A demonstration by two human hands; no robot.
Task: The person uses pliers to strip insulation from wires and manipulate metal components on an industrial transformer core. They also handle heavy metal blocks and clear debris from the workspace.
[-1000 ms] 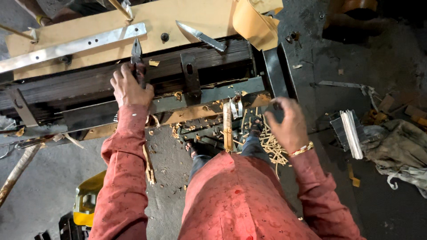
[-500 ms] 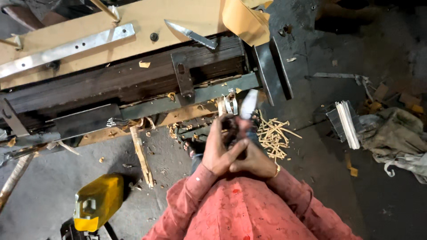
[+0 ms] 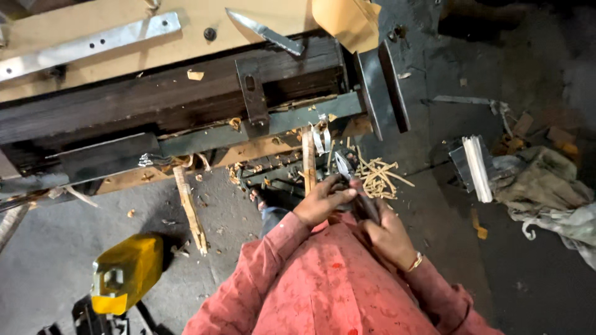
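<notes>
Both of my hands meet low in the middle, in front of my red shirt. My right hand [image 3: 390, 236], with a bracelet at the wrist, grips the dark handle of a knife [image 3: 347, 177]; the pale blade points up and away from me. My left hand [image 3: 323, 201] is closed on the same knife just below the blade, fingers pinched on it. A thin wooden stick [image 3: 308, 160] stands just left of the blade, leaning on the dark workbench [image 3: 155, 93]. A pile of light wood shavings [image 3: 380, 177] lies on the floor to the right of the blade.
A second blade [image 3: 264, 31] and a long metal strip [image 3: 93, 42] lie on the bench's pale top. A yellow can [image 3: 127, 273] sits on the floor at lower left, and a wooden slat [image 3: 189, 211] lies near it. Metal pieces [image 3: 475, 164] and crumpled cloth [image 3: 546, 192] lie at right.
My left hand came down off the bench and joined my right hand at the middle. Both now hold the knife, and the view has shifted slightly.
</notes>
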